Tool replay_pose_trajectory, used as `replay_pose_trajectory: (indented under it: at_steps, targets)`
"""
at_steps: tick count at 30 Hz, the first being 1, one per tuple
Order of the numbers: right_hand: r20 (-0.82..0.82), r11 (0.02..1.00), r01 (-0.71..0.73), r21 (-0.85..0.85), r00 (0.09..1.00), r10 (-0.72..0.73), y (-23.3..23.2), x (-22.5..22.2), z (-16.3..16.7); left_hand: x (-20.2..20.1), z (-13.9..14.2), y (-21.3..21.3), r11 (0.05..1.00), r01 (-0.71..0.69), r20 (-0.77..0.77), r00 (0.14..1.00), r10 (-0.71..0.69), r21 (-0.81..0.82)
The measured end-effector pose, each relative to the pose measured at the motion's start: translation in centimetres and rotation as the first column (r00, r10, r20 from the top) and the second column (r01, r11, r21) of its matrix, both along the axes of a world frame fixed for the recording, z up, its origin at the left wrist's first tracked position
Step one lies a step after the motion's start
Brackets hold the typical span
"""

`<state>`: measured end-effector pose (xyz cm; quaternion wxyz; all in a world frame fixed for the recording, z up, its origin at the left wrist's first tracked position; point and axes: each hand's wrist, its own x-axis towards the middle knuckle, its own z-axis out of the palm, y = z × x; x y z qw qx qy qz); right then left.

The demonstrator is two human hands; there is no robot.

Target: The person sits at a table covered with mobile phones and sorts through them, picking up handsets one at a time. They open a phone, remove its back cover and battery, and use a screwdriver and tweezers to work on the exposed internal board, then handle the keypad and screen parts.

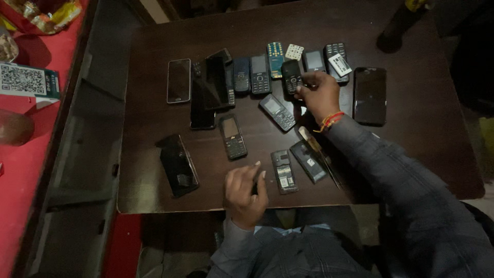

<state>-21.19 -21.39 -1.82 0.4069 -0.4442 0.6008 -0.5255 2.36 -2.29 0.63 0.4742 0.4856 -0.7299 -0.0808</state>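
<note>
At the table's (154, 195) near edge the left hand (246, 193) curls loosely, holding nothing I can make out. Just right lies an opened phone (284, 171). Farther off, the right hand (319, 95) pinches a black keypad phone (291, 76) within the far row of phones (260, 74).

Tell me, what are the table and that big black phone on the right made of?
The table looks like dark brown wood or a wood-look laminate: smooth, with a soft sheen, though no grain shows in this dim light. The big black phone seems to have a glossy glass front, since it reflects light like a mirror; its body is probably plastic or metal, which I cannot tell.
</note>
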Motion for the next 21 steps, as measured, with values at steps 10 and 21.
replay_pose_trajectory:
  at_steps: [10, 21]
  targets:
    - [-0.397, 0.992, -0.078, -0.097, 0.917, 0.033, 1.5, -0.3, 0.3, 0.2, -0.3, 0.0, 1.000, 0.023, -0.014, 1.000, -0.023, -0.012]
    - [-0.333, 0.951, -0.222, -0.217, 0.932, 0.142, 2.8, -0.7, 1.4, 0.1, -0.6, 0.4, 1.000, 0.007, -0.048, 0.999, -0.008, -0.017]
